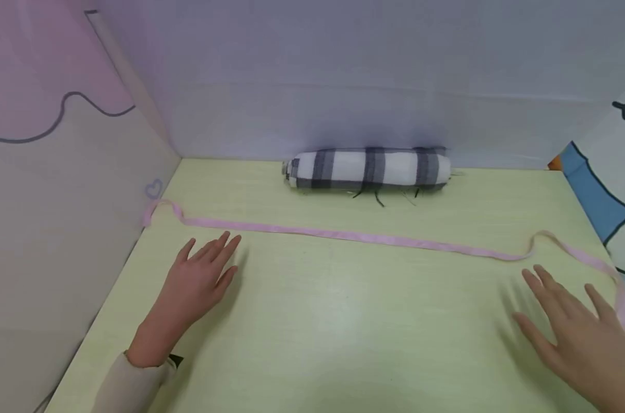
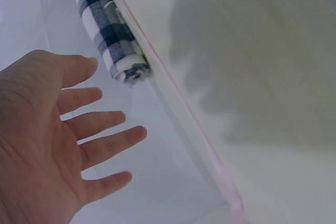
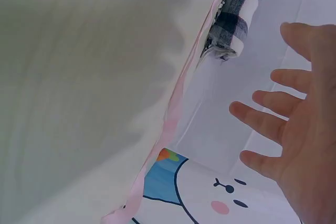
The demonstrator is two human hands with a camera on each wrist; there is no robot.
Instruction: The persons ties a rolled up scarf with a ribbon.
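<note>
pale green worktop (image 1: 312,321) fills the space, boxed in by a lilac back wall (image 1: 343,74) and printed side panels. nearest the hands lies a long pink ribbon (image 1: 343,234), stretched flat across the worktop from the left panel to the right edge, with a small loop at the left end and a loose wave near the right. the left hand (image 1: 201,281) hovers just short of the ribbon's left part, fingers spread and straight, holding nothing; the left wrist view shows the same open palm (image 2: 47,140). the right hand (image 1: 575,332) is likewise spread with straight fingers, near the ribbon's right end but apart from it, and slightly blurred. beyond the ribbon, against the back wall, rests a rolled grey-and-white checked cloth (image 1: 369,168), threads trailing from its near edge.

judging by how things lie, the cloth is already rolled and the ribbon laid out straight, yet the two are apart and nothing is tied or wrapped.

no brand or readable writing shows; the right panel (image 1: 609,189) carries only a cartoon drawing, the left panel (image 1: 59,189) a wavy line and a small heart outline (image 1: 154,188).
</note>
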